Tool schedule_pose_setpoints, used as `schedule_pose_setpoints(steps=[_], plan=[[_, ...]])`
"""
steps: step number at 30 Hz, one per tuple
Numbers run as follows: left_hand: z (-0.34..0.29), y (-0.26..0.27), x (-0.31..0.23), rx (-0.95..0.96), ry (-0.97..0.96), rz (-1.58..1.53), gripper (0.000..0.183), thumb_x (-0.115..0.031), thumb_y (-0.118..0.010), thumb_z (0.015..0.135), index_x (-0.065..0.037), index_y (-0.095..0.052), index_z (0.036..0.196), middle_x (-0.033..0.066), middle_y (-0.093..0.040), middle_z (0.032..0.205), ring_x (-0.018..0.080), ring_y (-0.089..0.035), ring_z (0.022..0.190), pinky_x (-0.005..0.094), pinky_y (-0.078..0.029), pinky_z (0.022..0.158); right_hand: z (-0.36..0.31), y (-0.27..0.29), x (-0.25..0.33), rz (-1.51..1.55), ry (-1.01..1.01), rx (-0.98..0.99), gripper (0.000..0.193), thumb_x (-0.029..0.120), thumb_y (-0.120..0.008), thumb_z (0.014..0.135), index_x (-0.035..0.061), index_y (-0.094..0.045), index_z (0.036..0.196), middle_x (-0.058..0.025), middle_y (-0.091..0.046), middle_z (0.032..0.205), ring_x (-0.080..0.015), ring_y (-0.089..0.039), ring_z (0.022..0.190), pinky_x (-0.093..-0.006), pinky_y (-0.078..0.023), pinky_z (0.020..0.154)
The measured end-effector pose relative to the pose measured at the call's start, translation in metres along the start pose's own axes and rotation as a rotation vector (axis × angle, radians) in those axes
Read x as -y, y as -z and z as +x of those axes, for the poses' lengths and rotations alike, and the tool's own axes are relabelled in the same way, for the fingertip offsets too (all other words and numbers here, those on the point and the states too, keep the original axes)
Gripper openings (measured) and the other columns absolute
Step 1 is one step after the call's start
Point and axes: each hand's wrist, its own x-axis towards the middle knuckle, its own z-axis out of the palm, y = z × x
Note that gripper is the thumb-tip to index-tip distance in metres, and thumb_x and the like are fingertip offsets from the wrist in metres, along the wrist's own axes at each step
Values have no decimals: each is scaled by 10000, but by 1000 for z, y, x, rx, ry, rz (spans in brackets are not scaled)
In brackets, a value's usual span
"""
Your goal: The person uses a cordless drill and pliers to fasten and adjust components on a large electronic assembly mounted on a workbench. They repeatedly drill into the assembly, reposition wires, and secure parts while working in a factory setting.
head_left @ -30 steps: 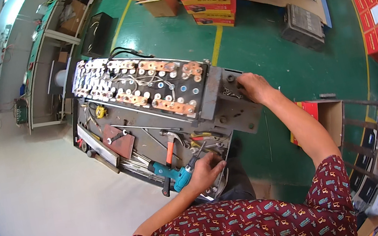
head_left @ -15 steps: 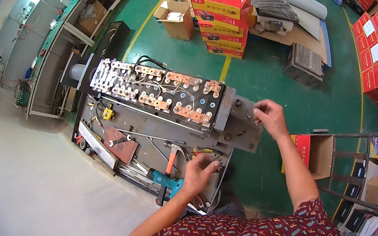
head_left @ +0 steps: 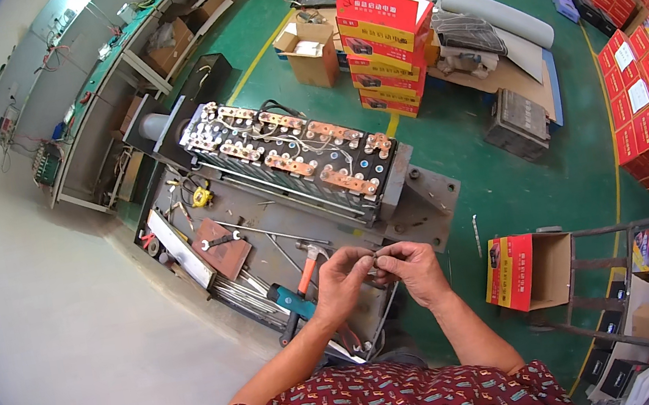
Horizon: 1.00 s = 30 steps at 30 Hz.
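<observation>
One small part [head_left: 374, 255] appears to sit where the left hand [head_left: 340, 282] and right hand [head_left: 413, 271] meet, thumbs and forefingers pinched closed around it. It is too little and too covered to identify. Both hands share it — probably because something so slight needs steadying from two sides — and they hold it in front of the body, above the table's near right corner, where the eyes can follow it.

Just beside the left hand lies the hammer [head_left: 308, 272], its orange handle slanting toward the person; next to it the teal drill [head_left: 297, 302] rests partly behind the left forearm. Both look laid there for easy reach. Rods [head_left: 242, 312] lie bundled along the table's [head_left: 256, 214] near edge, likely to stop them straying. Farther left, a spanner [head_left: 221, 241] rests on a reddish plate [head_left: 228, 258], with a yellow tape measure [head_left: 203, 197] beyond.

Across the far side stands the battery pack [head_left: 314, 191], copper bars [head_left: 349, 182] facing up, presumably so the joints can be got at from above. A metal bar [head_left: 395, 182] stands against its right end — perhaps as a stop — and past that a holed steel plate [head_left: 436, 191] juts out over the green floor [head_left: 452, 142].
</observation>
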Motion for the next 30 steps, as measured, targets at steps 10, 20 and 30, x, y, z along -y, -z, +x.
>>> schedule_pose_setpoints(steps=[10,20,30], plan=[[1,55,-5,253,27,-86,147,-75,-632,1019,35,-661,1113,61,-704,989,111,-657,906,306,-585,817,-15,-49,-17,-79,91,-176,186,45,-745,922,-74,-713,1061,-131,-739,928,-195,-734,784,-303,-643,725],[7,131,-36,535,-73,192,153,-132,-678,1005,15,-648,1032,34,-680,929,81,-625,789,242,-539,686,-28,-131,-50,-265,257,-264,223,28,-683,964,-74,-682,1163,-108,-736,1004,-153,-719,857,-286,-613,778],[6,156,-54,527,189,-8,140,-99,-693,989,7,-650,1071,33,-683,910,81,-631,756,241,-540,648,-15,-164,-64,-556,326,-369,166,-28,-693,922,-62,-694,1085,-89,-744,959,-119,-706,844,-262,-590,750]])
